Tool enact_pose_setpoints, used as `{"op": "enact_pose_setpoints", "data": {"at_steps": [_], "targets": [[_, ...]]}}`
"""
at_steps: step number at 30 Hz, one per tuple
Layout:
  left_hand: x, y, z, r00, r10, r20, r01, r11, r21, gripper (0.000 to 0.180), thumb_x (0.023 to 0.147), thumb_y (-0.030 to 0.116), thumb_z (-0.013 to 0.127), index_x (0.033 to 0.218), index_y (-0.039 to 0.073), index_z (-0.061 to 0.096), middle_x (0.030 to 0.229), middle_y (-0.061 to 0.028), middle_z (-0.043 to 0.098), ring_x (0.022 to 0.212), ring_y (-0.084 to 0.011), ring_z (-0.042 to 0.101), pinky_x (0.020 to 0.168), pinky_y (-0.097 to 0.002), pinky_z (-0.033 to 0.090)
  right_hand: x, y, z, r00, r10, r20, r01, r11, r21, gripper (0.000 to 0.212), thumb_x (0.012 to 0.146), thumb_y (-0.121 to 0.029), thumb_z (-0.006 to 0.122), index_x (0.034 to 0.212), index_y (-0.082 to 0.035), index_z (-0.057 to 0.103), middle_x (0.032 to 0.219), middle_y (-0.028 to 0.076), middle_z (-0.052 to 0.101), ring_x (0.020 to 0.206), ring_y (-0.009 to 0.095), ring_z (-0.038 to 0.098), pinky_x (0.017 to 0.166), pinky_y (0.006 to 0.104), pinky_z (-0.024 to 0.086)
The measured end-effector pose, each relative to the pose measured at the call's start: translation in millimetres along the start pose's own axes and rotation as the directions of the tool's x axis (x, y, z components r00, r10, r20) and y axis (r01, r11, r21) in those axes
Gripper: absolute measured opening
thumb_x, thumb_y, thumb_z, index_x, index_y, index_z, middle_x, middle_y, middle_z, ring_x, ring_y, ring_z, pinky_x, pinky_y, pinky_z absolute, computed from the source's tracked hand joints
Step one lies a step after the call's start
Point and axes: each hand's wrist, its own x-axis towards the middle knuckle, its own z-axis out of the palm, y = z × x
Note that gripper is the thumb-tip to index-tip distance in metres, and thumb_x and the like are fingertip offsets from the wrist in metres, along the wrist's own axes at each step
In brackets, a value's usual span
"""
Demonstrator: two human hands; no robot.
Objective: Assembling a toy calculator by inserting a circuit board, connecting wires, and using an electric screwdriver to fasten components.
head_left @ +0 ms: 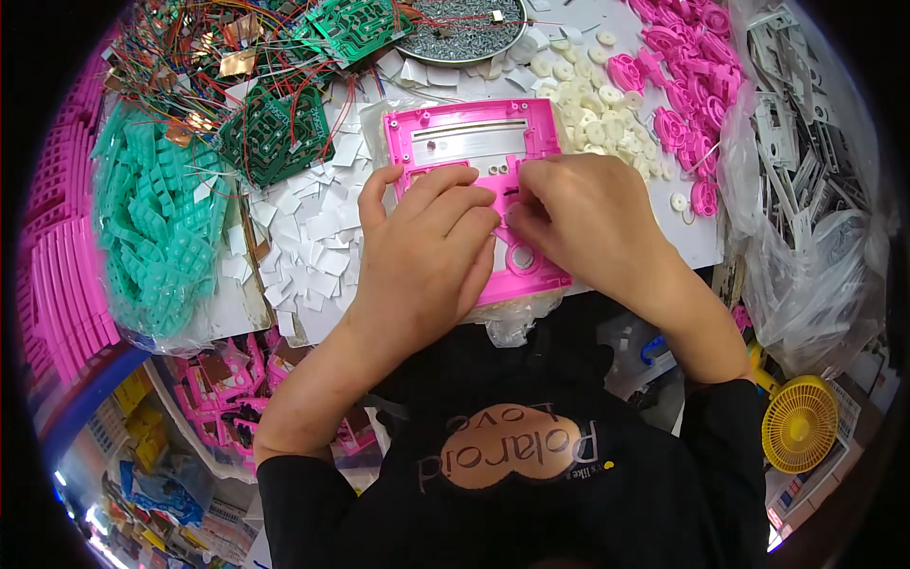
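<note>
A pink plastic casing (408, 128) lies open side up on the bench before me, with long slots in its far part and a round hole in its near right part. My left hand (427, 237) grips the casing from the left, its curled fingers pressing into the middle. Over the right half, my right hand (592, 213) is closed in a pinch, fingertips down at the casing's centre. Whatever sits between those fingertips is hidden. Small round metal-looking parts (498, 170) show just beyond the fingers. Clear plastic wrap (512, 321) sticks out beneath the casing's near edge.
White paper pieces (308, 232), teal keypads (156, 228) and green wired circuit boards (280, 133) crowd the left. A dish of small metal parts (460, 38) stands behind. Cream discs (592, 109), pink parts (687, 71) and a bag of grey parts (806, 114) fill the right.
</note>
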Motion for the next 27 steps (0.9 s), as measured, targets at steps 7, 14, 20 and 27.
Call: {"op": "enact_pose_setpoints", "data": {"at_steps": [7,14,20,27], "targets": [[-1.3,-1.4,3.3,0.999,-0.015,-0.037,0.015,1.0,-0.002,0.016,0.081,0.007,0.07,0.096,0.011,0.068,0.107,-0.0018,0.069,0.117,-0.0226,0.062,0.107,-0.0513,0.027,15.2,-2.4,-3.0,0.997,0.037,0.066,-0.032,0.996,-0.079,0.017,0.075,-0.018,0.075,0.074,-0.004,0.064,0.07,0.014,0.066,0.073,0.036,0.067,0.067,0.0492,0.051],[-2.5,-1.0,6.3,0.998,-0.019,-0.06,0.018,1.0,-0.008,0.014,0.081,0.008,0.07,0.094,0.012,0.068,0.107,-0.0008,0.07,0.117,-0.0211,0.062,0.107,-0.0506,0.027,-1.3,-9.5,6.0,0.984,0.176,-0.037,-0.174,0.984,0.042,0.015,0.078,-0.016,0.071,0.077,-0.002,0.066,0.076,0.017,0.068,0.077,0.038,0.068,0.067,0.0496,0.054],[-2.2,-1.8,4.5,0.999,-0.013,-0.039,0.013,1.0,0.004,0.014,0.081,0.007,0.07,0.094,0.011,0.068,0.108,-0.0006,0.07,0.117,-0.0211,0.062,0.107,-0.0499,0.027,11.5,-13.2,-4.7,0.961,0.242,0.132,-0.231,0.969,-0.091,0.013,0.077,-0.014,0.071,0.077,-0.001,0.068,0.078,0.018,0.068,0.08,0.038,0.069,0.072,0.0479,0.056],[-2.3,-0.3,4.0,0.999,-0.011,-0.043,0.012,1.0,0.012,0.014,0.081,0.007,0.07,0.095,0.011,0.068,0.108,-0.0011,0.07,0.117,-0.0217,0.062,0.107,-0.0496,0.027,11.4,-7.9,-6.4,0.985,0.097,0.142,-0.081,0.99,-0.115,0.009,0.076,-0.012,0.071,0.077,-0.003,0.07,0.08,0.016,0.07,0.081,0.035,0.071,0.071,0.0464,0.057]]}}
